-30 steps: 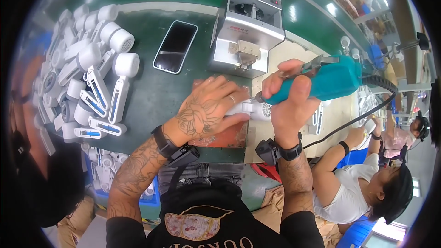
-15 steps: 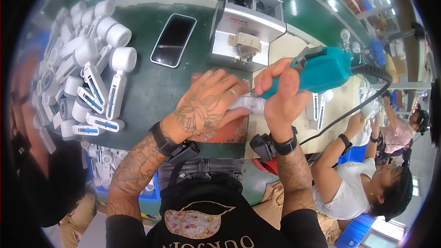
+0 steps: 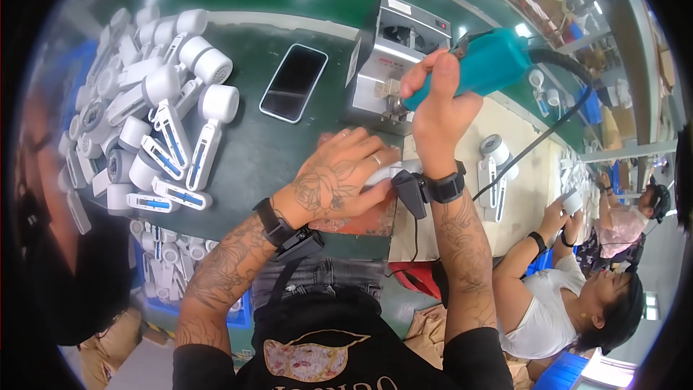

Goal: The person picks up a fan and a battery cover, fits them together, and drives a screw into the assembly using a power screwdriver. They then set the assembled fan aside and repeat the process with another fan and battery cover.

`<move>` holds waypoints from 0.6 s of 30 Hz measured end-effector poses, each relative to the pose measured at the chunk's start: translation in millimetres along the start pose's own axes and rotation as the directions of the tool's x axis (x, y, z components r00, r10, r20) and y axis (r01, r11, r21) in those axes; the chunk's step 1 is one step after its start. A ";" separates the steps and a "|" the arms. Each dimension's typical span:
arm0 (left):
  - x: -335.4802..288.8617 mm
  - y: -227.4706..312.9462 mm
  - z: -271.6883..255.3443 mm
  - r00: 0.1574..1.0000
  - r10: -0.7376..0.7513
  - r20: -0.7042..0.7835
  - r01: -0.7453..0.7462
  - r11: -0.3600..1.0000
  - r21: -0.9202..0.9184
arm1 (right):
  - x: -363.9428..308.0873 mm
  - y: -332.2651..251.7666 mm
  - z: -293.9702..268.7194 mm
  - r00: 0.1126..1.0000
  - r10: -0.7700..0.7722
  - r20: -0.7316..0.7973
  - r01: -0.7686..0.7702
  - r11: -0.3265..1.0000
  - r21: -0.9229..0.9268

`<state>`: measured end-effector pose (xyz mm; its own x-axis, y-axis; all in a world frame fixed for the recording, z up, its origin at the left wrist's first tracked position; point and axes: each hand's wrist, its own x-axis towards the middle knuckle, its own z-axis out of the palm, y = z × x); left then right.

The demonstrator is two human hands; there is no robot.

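Note:
My right hand point(image 3: 442, 119) is wrapped round a teal electric screwdriver point(image 3: 487, 65), whose tip is at the front of a grey metal box-shaped machine point(image 3: 367, 65), likely a screw feeder. A black cable point(image 3: 570, 112) runs from its rear end. My left hand point(image 3: 336, 177) is closed over a white plastic part point(image 3: 386, 172) and holds it down on a worn reddish-brown pad point(image 3: 361, 222). Most of that part is hidden beneath the fingers and behind the right wrist.
White handheld devices with round heads point(image 3: 219, 105) are heaped on the green table at left. A phone point(image 3: 294, 83) lies beyond my left hand. Below the table edge stands a blue crate point(image 3: 245, 314) of similar pieces. Two devices point(image 3: 492, 188) lie at right, near a co-worker point(image 3: 548, 303).
My right hand has lifted the screwdriver off the white part and carried its tip away to the machine's front. My left hand still holds the part. The head view has shifted slightly.

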<state>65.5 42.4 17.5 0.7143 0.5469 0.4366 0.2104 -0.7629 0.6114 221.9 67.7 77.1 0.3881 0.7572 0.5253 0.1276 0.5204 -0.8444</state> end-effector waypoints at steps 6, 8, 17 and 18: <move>-3.7 -4.0 0.4 0.998 -0.004 0.059 0.004 1.000 0.000 | -14.8 -11.3 -2.9 0.992 0.125 0.035 -0.123 0.991 -0.054; -5.8 -6.7 3.6 1.000 0.022 -0.016 -0.021 0.999 0.049 | -32.4 -27.4 -9.5 0.984 0.169 -0.055 -0.171 0.984 -0.054; 0.3 -1.6 -0.2 0.999 0.020 0.043 -0.022 0.999 0.049 | -71.7 -47.8 -45.7 0.980 0.184 0.079 -0.187 0.982 0.022; -0.3 -1.7 0.3 0.999 0.019 0.046 -0.021 0.998 0.051 | -73.3 -46.1 -46.1 0.979 0.185 0.091 -0.188 0.982 0.034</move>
<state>65.1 43.5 16.1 0.7479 0.5163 0.4172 0.2290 -0.7907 0.5678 229.7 -30.0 72.7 0.3208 0.8728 0.3678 0.0209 0.3817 -0.9241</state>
